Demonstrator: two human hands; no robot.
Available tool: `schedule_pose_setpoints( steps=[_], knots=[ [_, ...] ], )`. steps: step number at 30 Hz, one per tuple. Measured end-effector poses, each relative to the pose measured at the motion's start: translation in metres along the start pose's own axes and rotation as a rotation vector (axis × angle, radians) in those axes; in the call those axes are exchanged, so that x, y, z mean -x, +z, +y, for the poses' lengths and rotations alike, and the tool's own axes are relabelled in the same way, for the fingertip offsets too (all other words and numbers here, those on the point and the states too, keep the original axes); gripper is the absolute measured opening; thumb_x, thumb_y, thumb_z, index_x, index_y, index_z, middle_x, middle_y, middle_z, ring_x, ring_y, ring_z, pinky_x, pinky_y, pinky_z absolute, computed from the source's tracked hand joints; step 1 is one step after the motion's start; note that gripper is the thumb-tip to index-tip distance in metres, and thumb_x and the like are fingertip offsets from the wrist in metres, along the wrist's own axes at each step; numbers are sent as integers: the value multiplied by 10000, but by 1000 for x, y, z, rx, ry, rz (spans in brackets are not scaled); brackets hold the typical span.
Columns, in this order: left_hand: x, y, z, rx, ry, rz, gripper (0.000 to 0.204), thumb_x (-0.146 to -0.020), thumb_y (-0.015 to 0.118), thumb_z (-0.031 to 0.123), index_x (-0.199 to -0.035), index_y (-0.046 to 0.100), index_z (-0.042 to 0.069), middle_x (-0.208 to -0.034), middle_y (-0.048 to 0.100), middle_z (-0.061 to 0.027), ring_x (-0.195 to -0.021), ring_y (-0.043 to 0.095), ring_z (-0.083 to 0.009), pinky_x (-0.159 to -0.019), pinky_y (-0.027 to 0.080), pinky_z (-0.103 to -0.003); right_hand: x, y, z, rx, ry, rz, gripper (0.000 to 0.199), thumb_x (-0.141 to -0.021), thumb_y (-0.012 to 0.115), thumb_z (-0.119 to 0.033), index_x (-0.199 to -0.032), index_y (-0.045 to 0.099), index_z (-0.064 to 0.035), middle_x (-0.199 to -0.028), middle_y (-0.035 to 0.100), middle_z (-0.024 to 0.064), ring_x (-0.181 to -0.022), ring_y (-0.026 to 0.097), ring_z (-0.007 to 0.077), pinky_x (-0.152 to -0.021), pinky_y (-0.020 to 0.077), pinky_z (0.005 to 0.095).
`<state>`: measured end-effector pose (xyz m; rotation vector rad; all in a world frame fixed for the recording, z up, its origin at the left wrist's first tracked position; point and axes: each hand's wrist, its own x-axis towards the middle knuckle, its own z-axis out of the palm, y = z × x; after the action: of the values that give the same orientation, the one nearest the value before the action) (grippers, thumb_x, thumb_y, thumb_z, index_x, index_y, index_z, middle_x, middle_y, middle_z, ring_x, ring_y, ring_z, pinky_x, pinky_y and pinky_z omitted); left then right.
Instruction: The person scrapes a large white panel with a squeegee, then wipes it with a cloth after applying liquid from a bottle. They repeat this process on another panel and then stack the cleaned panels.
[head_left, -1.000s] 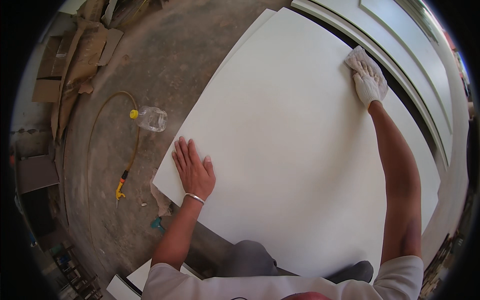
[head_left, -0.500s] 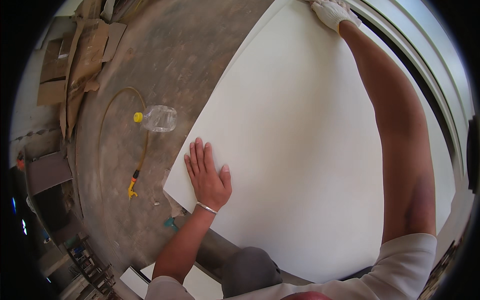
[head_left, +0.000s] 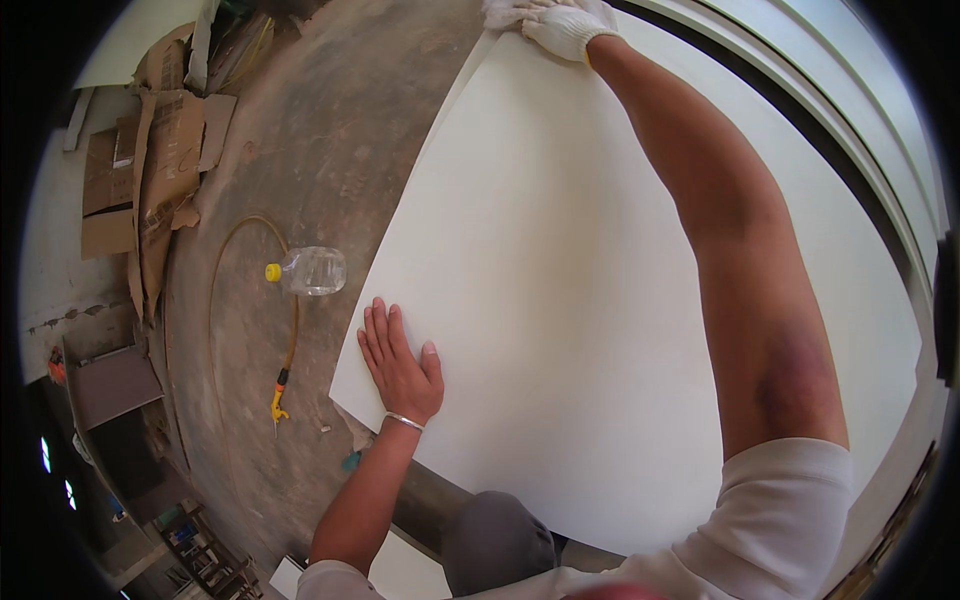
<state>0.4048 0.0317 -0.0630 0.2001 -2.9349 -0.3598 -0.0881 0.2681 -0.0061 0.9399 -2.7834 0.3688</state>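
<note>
A large white panel [head_left: 590, 300] lies in front of me, with another white edge showing beneath its far left side. Flat on the panel's near left corner rests my left hand [head_left: 402, 375], bare, fingers stretched out, a silver bangle at the wrist. My right hand [head_left: 562, 28], in a white knitted glove, reaches to the panel's far edge. Under and beside its fingers is a pale, crumpled, cloth-like wad [head_left: 505, 12]; its material is unclear and the fingertips are partly hidden.
Left of the panel, a clear bottle [head_left: 315, 271] with a yellow cap lies on the floor beside a thin hose [head_left: 292, 340] with a yellow spray gun [head_left: 278, 404]. Flattened cardboard [head_left: 170, 160] leans at the far left. Pale metal rails [head_left: 800, 75] curve along the right side.
My right hand has swept left along the panel's far edge, and the pale wad now shows beside it. My left hand stays flat on the panel near the same corner. The view has shifted slightly.
</note>
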Motion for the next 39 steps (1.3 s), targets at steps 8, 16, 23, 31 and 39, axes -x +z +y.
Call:
schedule_pose_setpoints(
  steps=[8, 16, 23, 31, 39],
  knots=[
    [-1, 1, -8, 22, -3, -6, 712, -951, 557, 276, -1554, 349, -40, -1678, 272, -258, -1582, 201, -422, -1281, 94, -575, 63, -43, 62, 10, 326, -67, 479, -1058, 412, -371, -1515, 533, -295, -1560, 533, 101, -1414, 501, 342, -1168, 415, 423],
    [-2, 2, -5, 9, -8, -3, 698, -965, 534, 272, -1553, 342, -50, -1680, 264, -263, -1581, 194, -435, -1278, 89, -590, 357, -120, 193, 377, 563, 34, 545, -1021, 448, -165, -1544, 518, -302, -1617, 480, 0, -1494, 422, 226, -1260, 264, 344],
    [-2, 4, -4, -32, 7, -3, 690, -983, 501, 281, -1558, 326, -57, -1679, 260, -273, -1580, 194, -441, -1275, 96, -594, 267, -81, 154, 407, 560, 22, 515, -1049, 407, -310, -1557, 488, -284, -1637, 454, 35, -1514, 394, 284, -1282, 213, 444],
    [-5, 6, -8, -19, 16, -10, 693, -978, 504, 283, -1554, 329, -60, -1675, 266, -278, -1575, 203, -448, -1273, 99, -592, 0, -11, 2, 112, 212, -16, 551, -1055, 321, -381, -1590, 436, -315, -1724, 297, -18, -1588, 254, 287, -1272, 201, 552],
    [-13, 1, -7, 18, -6, -6, 706, -958, 533, 290, -1544, 352, -59, -1677, 270, -267, -1579, 203, -433, -1278, 97, -584, -9, 12, 32, 305, 209, -38, 537, -1053, 348, -353, -1554, 497, -233, -1667, 400, 34, -1556, 310, 257, -1278, 181, 479]
  ],
)
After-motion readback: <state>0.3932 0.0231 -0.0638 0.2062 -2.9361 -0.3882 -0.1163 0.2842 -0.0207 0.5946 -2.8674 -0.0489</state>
